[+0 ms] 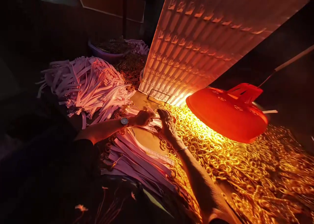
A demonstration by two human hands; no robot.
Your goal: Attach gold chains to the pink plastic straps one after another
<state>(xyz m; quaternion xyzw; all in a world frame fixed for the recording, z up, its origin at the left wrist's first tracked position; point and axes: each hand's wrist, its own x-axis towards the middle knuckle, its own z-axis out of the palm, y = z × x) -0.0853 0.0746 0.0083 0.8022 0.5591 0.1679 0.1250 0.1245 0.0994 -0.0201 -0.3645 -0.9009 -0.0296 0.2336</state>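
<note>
Pale pink flat straps lie in a bundle (137,155) in front of me, some with metal rings at their ends. Over the brown work surface, my left hand (144,117) is closed, its fingers bent around a pale strap (154,123) that reaches toward the other hand. Facing it, my right hand (168,123) has thumb and forefinger apart near the end of that strap; nothing clear shows between them. Just right of this hand begins a wide heap of gold-coloured rings (208,155). A few loose rings (163,144) lie on the board below my right hand.
A glowing red lamp (228,114) hangs low over the rings. Behind it leans a ridged panel (191,37). A large strap pile (85,83) lies at left, with a filled basin (105,55) behind. A thin wire frame (159,96) stands beyond my hands.
</note>
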